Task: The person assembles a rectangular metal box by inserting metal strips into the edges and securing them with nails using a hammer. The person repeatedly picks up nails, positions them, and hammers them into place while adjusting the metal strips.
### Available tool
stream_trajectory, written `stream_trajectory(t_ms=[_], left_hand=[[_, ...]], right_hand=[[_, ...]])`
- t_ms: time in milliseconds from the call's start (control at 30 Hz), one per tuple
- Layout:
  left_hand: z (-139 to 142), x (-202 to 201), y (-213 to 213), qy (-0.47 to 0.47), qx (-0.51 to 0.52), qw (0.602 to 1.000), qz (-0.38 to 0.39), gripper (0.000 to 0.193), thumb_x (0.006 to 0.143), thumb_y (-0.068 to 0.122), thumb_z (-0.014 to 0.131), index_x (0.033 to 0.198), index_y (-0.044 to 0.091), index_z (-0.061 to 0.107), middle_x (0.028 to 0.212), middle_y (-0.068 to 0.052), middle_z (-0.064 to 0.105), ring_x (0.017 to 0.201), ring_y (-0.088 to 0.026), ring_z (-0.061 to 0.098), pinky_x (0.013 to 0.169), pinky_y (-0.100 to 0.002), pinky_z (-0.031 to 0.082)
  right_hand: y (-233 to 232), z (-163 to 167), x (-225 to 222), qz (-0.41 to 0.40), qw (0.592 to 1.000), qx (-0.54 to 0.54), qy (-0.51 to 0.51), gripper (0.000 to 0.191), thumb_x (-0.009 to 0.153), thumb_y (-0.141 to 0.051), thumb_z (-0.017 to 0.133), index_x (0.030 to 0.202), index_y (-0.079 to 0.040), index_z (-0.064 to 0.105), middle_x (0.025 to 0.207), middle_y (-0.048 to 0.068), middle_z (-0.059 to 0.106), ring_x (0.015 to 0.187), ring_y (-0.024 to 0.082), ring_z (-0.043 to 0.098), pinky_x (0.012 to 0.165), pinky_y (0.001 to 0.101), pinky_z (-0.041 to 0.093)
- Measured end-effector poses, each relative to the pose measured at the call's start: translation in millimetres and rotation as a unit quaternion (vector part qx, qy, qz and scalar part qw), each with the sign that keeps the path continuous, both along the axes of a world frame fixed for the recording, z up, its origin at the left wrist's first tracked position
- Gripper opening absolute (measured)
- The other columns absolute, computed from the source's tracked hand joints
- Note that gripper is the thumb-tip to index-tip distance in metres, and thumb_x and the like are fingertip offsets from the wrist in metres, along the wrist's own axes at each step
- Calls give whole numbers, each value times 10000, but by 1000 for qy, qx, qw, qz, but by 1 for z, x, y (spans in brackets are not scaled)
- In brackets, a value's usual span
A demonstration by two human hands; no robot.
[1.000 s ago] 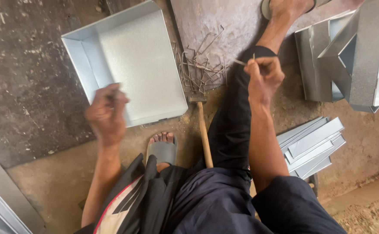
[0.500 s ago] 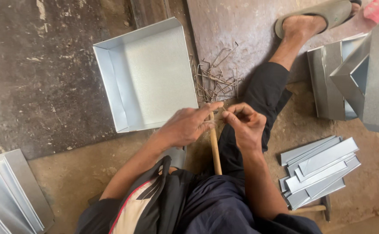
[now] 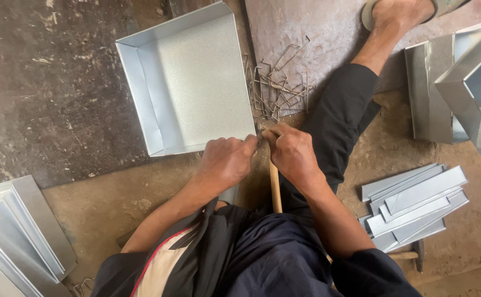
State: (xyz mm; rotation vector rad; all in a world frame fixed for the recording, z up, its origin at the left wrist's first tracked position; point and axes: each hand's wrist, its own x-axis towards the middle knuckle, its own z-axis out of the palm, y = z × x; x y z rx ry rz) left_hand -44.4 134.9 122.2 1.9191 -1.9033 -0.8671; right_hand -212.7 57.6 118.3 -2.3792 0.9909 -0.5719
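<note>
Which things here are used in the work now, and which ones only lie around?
In use: left hand and right hand, pinching a small wire piece; wire pile; wooden handle.

Lying about: metal tray; metal strips; folded sheets; flat panels.

Soft even daylight, sharp focus

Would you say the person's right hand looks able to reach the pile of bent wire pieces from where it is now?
Probably yes. The right hand sits just below the wire pile with open floor between them. It does seem to be pinching something small together with the left hand, though.
</note>
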Motion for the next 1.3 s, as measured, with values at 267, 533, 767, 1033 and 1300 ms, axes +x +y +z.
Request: stream_trajectory(t_ms=[267,533,767,1033,1300], left_hand=[[2,12,-3,175,-108,977,51,125,974,183,596,1047,107,661,688,-138,690,591,-356,670,524,-480,499],[-54,26,-15,287,-41,949,128,199,1053,249,579,1070,86,692,583,-83,602,498,-214,560,463,-372,427],[-112,63,-75,181,-85,951,237,193,1080,253,483,1093,137,636,567,-39,573,432,-168,515,430,-350,376],[-146,58,-104,-11,-216,945,244,128,1080,222,521,1037,114,574,736,-81,691,634,-292,645,644,-430,481],[-147,56,-108,-30,-227,941,251,158,1087,241,524,1018,110,580,673,-65,653,581,-260,615,603,-408,456]], right_hand=[[-24,-31,-18,-125,783,526,-306,199,999,-62,644,917,79,758,795,141,752,648,192,718,603,312,605],[-26,-45,30,-164,871,277,-372,179,1048,-39,614,1058,87,740,985,112,750,894,145,700,828,279,575],[-136,-36,79,-119,912,274,-281,199,1020,-48,616,1099,72,754,847,74,735,751,100,666,711,239,556],[-193,-89,153,-118,939,245,-210,212,985,-55,627,1120,12,777,765,53,712,666,78,639,586,226,512],[-197,-115,169,-73,938,247,-230,191,998,-22,618,1081,-13,790,802,40,717,682,65,634,586,224,508]])
